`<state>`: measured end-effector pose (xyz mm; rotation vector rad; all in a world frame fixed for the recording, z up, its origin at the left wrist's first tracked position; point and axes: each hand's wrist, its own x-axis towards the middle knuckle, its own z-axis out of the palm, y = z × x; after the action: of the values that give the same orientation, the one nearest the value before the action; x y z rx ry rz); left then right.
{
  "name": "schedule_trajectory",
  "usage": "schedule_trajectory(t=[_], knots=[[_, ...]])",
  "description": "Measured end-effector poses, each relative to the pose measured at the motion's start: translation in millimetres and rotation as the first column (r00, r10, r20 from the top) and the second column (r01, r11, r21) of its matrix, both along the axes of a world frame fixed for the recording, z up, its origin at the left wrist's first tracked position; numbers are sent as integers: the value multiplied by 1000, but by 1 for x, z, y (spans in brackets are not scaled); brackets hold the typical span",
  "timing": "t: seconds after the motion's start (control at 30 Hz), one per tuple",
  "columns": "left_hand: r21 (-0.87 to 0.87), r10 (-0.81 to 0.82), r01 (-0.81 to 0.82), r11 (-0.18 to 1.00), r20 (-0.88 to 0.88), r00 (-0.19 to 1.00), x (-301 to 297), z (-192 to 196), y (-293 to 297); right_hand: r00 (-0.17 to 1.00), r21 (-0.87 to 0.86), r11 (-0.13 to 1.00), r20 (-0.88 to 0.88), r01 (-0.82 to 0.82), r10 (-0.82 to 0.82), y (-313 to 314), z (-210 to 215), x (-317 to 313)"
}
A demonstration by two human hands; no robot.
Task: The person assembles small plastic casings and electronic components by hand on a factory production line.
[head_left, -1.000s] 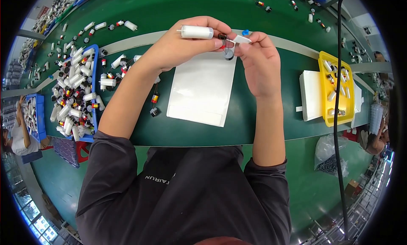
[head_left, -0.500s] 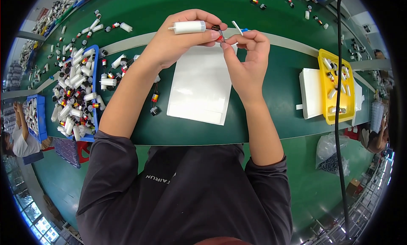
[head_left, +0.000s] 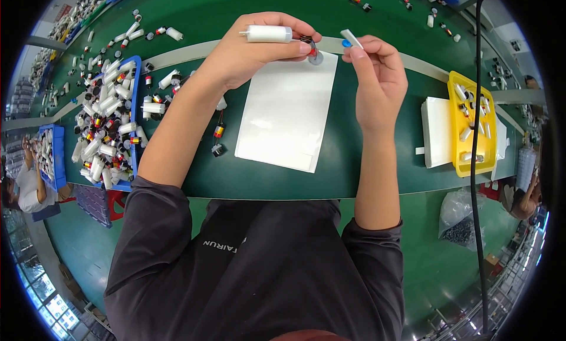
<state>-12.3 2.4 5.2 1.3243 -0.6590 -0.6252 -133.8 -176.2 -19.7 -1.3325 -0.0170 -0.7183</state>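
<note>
My left hand [head_left: 250,53] is closed around a white cylinder [head_left: 268,34] with a thin stem on its left end and a translucent right end. From its fingertips hangs a small wired part in black and red [head_left: 312,51], ending in a clear grey disc [head_left: 317,59]. To the right, apart from it, my right hand [head_left: 382,76] pinches a short white stick [head_left: 351,38]; a small blue round piece [head_left: 346,43] shows at its fingertips. Below both hands lies a white sheet [head_left: 286,117] on the green table. A loose red-and-yellow part wired to a black one [head_left: 219,150] rests beside it.
At left, a blue tray [head_left: 135,99] is heaped with white cylinders and small coloured parts, with more scattered around it. A yellow tray [head_left: 491,140] with some parts stands at right beside white sheets [head_left: 436,134]. A black cable [head_left: 475,182] hangs down in front.
My right hand has moved right, away from the left hand, carrying the white stick and blue piece. The disc now dangles below my left fingertips, out of the right hand's touch.
</note>
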Motion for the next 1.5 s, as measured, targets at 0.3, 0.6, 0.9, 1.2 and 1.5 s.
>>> schedule_trajectory(t=[0.3, 0.6, 0.9, 1.2, 1.5], knots=[[59, -88, 84, 995, 80, 993, 1, -5, 1, 923, 7, 969, -302, -247, 238, 3, 8, 0], [149, -167, 154, 977, 80, 983, 1, -2, 2, 916, 34, 979, -347, -203, 202, 4, 8, 3], [179, -108, 81, 980, 146, 983, -4, 3, 2, 912, 22, 985, -375, -171, 166, 6, 5, 2], [65, -207, 207, 976, -15, 978, -8, 1, 2, 842, 416, 824, -209, -384, 497, -1, -11, 6], [173, 69, -175, 969, 492, 868, 37, -5, 25, 832, -553, 784, -549, -283, -87, 4, 12, -54]])
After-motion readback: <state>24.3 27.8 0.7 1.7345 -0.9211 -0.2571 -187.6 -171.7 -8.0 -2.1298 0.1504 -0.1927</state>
